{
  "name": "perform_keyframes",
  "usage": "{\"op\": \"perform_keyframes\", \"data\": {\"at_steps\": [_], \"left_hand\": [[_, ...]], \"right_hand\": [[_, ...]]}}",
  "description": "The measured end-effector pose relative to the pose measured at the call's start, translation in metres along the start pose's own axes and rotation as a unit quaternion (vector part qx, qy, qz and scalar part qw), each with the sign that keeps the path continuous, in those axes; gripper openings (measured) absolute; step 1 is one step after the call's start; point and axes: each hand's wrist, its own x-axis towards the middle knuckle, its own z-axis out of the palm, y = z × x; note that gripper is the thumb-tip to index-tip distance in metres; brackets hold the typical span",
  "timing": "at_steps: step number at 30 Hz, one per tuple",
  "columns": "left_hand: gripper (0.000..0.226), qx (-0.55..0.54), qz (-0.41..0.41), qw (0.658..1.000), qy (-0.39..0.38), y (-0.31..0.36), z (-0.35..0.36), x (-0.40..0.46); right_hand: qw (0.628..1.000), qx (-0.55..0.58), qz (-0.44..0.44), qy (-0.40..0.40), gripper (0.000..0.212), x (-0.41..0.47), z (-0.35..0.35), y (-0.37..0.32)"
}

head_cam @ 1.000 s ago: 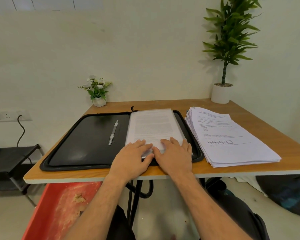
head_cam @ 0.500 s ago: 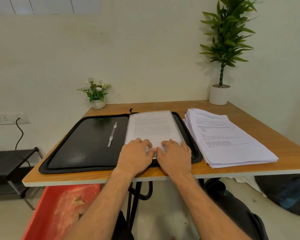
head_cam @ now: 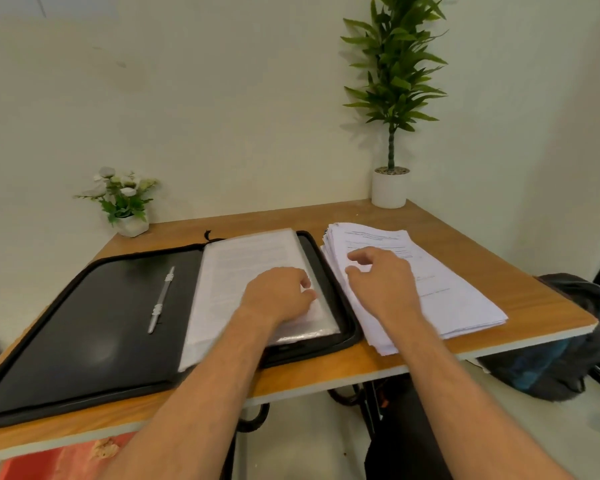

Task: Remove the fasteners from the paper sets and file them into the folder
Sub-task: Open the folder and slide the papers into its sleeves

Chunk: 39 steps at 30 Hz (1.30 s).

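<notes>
Paper is what I'm handling: light, floppy sheets that slide on each other, so I judge it best to take a set by its edge or a corner, thumb under and fingers on top, rather than press down from above. The stack [head_cam: 440, 289] lies on the bench [head_cam: 520, 271] just right of the open folder [head_cam: 94, 320], whose right half already holds filed pages [head_cam: 253, 268]. I can't make out any fasteners from here.

My left hand [head_cam: 279, 296] rests on the filed pages near their right edge, fingers curled down onto the top sheet, gripping nothing I can see. My right hand [head_cam: 381, 278] reaches forward over the stack, palm down, fingers loosely bent and parted, empty; whether it touches the top sheet I can't tell. Both forearms stretch out from the bench's near edge.
</notes>
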Motion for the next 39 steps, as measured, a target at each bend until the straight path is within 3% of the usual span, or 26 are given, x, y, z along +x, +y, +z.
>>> {"op": "perform_keyframes", "data": {"at_steps": [4,11,15,18,23,26,30,34,39], "left_hand": [[0.025,-0.084,0.002,0.996,0.020,0.026,-0.001,0.033],[0.048,-0.254,-0.035,0.961,0.103,0.058,0.017,0.097],[0.053,-0.256,-0.018,0.955,0.145,0.062,0.039,0.122],[0.059,-0.240,-0.016,0.962,0.125,0.062,0.062,0.127],[0.067,-0.237,0.006,0.965,0.115,0.062,0.073,0.141],[0.065,-0.222,0.011,0.968,0.113,0.063,0.076,0.144],[0.065,-0.216,0.010,0.970,0.111,0.061,0.079,0.149],[0.065,-0.206,-0.003,0.973,0.104,0.061,0.082,0.151],[0.065,-0.199,-0.008,0.975,0.096,0.062,0.082,0.152]], "right_hand": [[0.997,-0.053,0.050,0.027,0.032,0.031,-0.028,0.043],[0.991,-0.098,0.089,-0.004,0.036,0.083,-0.049,0.096],[0.987,-0.090,0.126,-0.042,0.040,0.122,-0.056,0.109],[0.983,-0.065,0.159,-0.058,0.038,0.151,-0.053,0.123],[0.982,0.013,0.179,-0.060,0.007,0.191,-0.049,0.135],[0.980,0.048,0.186,-0.043,0.042,0.200,-0.044,0.142],[0.977,0.099,0.188,-0.024,0.018,0.205,-0.037,0.155],[0.960,0.177,0.215,-0.018,0.025,0.210,-0.036,0.167],[0.952,0.250,0.174,-0.018,0.016,0.212,-0.039,0.172]]}}
